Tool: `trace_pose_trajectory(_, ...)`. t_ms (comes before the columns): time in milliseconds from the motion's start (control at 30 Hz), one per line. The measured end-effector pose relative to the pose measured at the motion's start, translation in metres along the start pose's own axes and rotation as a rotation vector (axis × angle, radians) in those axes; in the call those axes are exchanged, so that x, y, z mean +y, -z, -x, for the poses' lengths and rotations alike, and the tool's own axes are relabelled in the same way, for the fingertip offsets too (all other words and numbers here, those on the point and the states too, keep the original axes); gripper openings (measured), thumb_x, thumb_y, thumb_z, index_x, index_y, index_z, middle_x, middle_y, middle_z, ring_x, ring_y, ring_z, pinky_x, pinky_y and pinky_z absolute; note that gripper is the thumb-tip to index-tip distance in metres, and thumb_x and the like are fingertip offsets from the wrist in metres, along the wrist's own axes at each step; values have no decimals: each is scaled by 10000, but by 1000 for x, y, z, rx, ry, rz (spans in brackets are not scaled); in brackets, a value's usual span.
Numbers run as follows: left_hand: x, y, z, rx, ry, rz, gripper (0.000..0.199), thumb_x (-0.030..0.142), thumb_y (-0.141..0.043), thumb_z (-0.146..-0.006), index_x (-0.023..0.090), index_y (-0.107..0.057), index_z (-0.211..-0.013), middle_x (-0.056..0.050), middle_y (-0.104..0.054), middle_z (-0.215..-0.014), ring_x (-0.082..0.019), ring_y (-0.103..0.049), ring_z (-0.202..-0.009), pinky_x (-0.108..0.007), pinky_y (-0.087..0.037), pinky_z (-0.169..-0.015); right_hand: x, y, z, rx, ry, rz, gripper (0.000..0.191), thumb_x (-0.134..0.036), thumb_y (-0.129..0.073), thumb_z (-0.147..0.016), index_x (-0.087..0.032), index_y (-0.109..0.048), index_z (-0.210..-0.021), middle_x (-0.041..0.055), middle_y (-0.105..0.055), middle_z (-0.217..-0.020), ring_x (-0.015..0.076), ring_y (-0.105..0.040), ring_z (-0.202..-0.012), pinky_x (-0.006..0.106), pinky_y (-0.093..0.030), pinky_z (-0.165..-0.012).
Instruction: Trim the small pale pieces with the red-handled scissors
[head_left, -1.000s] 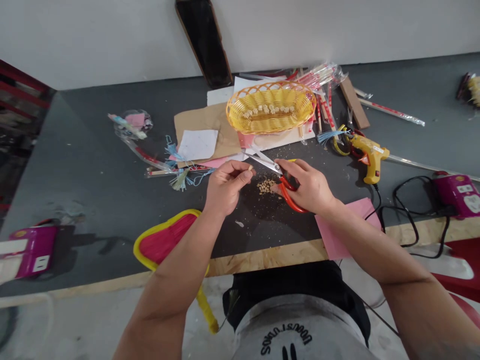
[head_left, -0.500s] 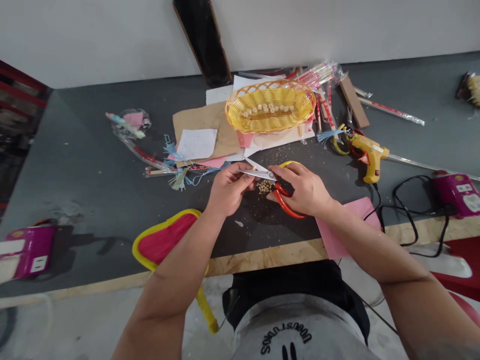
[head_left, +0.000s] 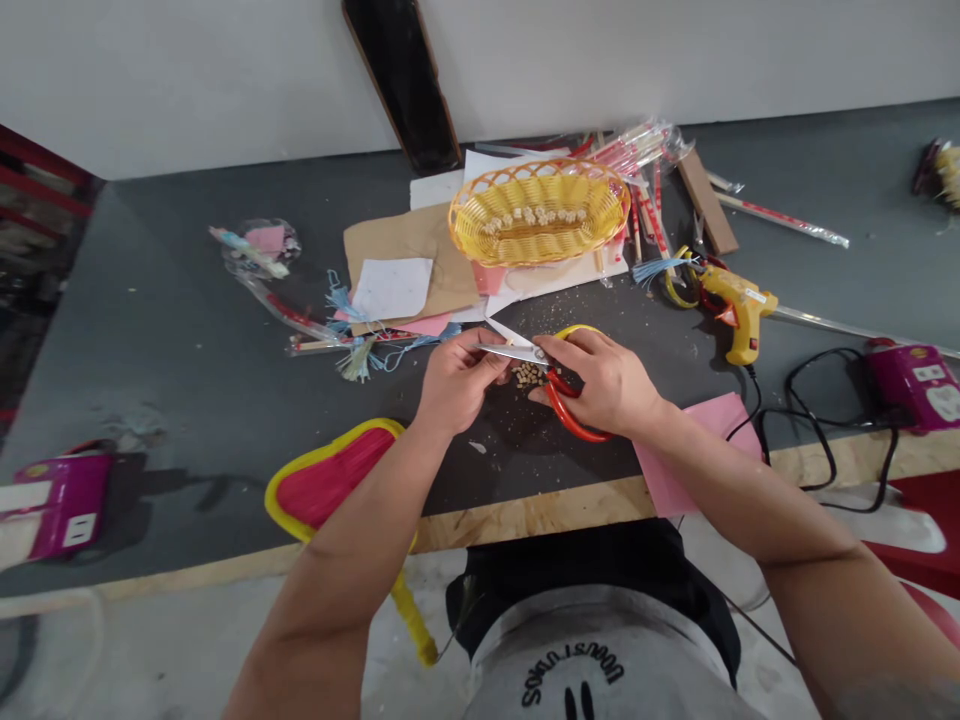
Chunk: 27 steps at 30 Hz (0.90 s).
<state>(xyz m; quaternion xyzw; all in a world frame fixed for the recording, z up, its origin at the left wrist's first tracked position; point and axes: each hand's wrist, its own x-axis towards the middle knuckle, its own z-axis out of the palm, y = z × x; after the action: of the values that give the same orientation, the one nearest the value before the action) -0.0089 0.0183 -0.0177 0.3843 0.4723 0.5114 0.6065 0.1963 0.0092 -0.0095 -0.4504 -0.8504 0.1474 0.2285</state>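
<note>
My right hand (head_left: pixel 611 385) is wrapped round the handles of a pair of scissors (head_left: pixel 523 350), one loop red and the other yellow. Their blades stand apart and point left, towards my left hand (head_left: pixel 459 378). Thumb and fingers of that hand are pinched on a small pale piece at the blades; its kind is too small to make out. Under the scissors, on the dark tabletop, lies a little heap of short tan bits (head_left: pixel 529 375), with crumbs scattered around it.
Behind my hands, a yellow woven basket (head_left: pixel 540 250) holds small pale clusters on papers. A yellow glue gun (head_left: pixel 742 312) with a black cord lies right. A pink sheet (head_left: pixel 724 415) is under my right forearm. A pink fan-shaped piece with yellow edging (head_left: pixel 330 480) overlaps the front edge.
Both hands stay in nearly the same place. The small pale piece at my left fingertips sits slightly differently against the blades.
</note>
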Motion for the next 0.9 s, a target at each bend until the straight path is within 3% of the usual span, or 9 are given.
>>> trace_pose_trajectory(367,-1,-4,1,-1,-24,30,335,359,-923,-575,169,-666,-677,14,-629,-558,-90,-536,-496,-209,-416,-488,-6,4,0,-67,-58,115,545,-568,-606,-929,-220,-649,-1346,117,-728,-1100,247,-685,-940,325,-524,-753)
trace_pose_trajectory(600,-5,0,-1,35,-103,-44,301,382,-895,-632,184,-689,-726,30,-607,-543,-87,-523,-485,-214,-421,-498,-5,2,-3,-30,-71,56,520,-520,-613,-930,-215,-643,-1349,112,-724,-1135,239,-679,-988,325,-536,-799)
trace_pose_trajectory(900,2,1,1,-48,-4,-73,187,257,-839,-629,173,-675,-662,-6,-675,-588,-74,-479,-457,-208,-353,-454,0,1,-2,25,18,15,567,-539,-648,-904,-182,-650,-1343,132,-698,-1112,270,-657,-1048,400,-546,-926)
